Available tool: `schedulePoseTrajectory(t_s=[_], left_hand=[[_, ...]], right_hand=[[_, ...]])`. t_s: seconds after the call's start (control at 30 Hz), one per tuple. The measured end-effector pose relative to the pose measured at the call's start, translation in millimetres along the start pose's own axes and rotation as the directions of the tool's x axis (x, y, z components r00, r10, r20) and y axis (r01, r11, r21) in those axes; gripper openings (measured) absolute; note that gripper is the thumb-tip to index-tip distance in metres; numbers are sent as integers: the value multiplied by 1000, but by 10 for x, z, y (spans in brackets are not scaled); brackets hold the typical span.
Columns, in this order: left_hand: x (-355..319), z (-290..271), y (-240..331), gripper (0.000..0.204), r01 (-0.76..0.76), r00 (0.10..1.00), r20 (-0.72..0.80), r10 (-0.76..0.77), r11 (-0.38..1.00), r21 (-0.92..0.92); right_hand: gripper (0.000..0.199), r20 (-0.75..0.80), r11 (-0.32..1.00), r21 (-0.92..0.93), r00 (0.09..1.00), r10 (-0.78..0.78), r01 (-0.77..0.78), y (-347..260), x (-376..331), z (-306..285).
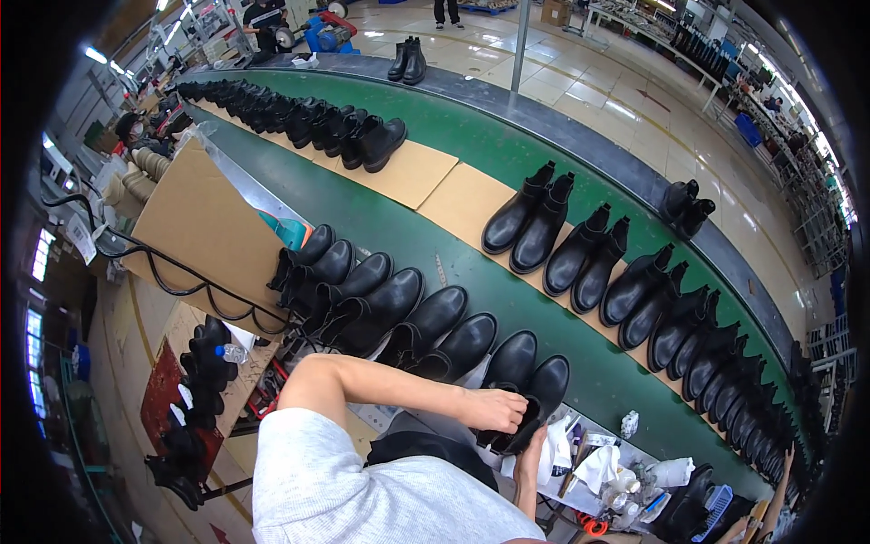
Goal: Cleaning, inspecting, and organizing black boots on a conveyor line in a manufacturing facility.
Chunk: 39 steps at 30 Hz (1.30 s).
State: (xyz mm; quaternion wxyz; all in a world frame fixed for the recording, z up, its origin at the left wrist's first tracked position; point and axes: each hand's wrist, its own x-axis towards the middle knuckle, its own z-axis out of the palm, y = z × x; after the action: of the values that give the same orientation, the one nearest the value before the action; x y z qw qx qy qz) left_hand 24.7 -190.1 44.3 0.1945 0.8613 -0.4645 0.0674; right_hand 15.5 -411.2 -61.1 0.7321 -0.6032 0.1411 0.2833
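Observation:
In front of me a black ankle boot (550, 385) is tilted, its toe pointing away and its opening toward me. My left hand (494, 410) reaches across from the left with fingers curled closed at the rim of the boot's shaft; the fingertips are partly hidden. Against the right side of the same boot is my right hand (529, 458), gripping near the heel, its fingers partly covered. A second black boot (509, 361) stands just left of it, partly behind my left hand. More black boots (390, 308) line the near edge to the left.
A green conveyor belt (453, 269) carries rows of black boots (535, 222) on cardboard strips (467, 197). At my right is a bench with crumpled white paper (598, 469), bottles and a blue basket (714, 510). A cardboard sheet (195, 231) stands left; another person's arm (778, 494) shows far right.

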Motion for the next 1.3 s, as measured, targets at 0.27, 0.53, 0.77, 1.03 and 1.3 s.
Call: schedulePoseTrajectory(t_s=[0.27, 0.53, 0.77, 1.03, 1.3], left_hand=[[-1552, -1150, -1409, 23, 805, 205, -391, -897, 382, -455], [-4269, -1767, -3283, 39, 234, -790, -131, -599, -97, -967], [-4663, -1765, -4381, 54, -32, -727, -7, -686, 45, -998], [-5929, -1818, -4946, 37, 274, -676, -330, -659, 190, -943], [-4829, -2530, -4310, 46, 868, -497, -545, -675, -374, -327]], right_hand=[[66, -169, 912, -338, 968, 184, -233, -390, 89, -118], [62, -437, 904, -277, 881, 183, -325, -41, -144, -655], [43, -432, 645, -710, 898, -81, -284, 20, -693, -941], [34, -518, 326, -822, 851, -89, -467, -467, -464, -206], [19, -609, 496, -777, 658, -442, -387, -407, -719, -477]])
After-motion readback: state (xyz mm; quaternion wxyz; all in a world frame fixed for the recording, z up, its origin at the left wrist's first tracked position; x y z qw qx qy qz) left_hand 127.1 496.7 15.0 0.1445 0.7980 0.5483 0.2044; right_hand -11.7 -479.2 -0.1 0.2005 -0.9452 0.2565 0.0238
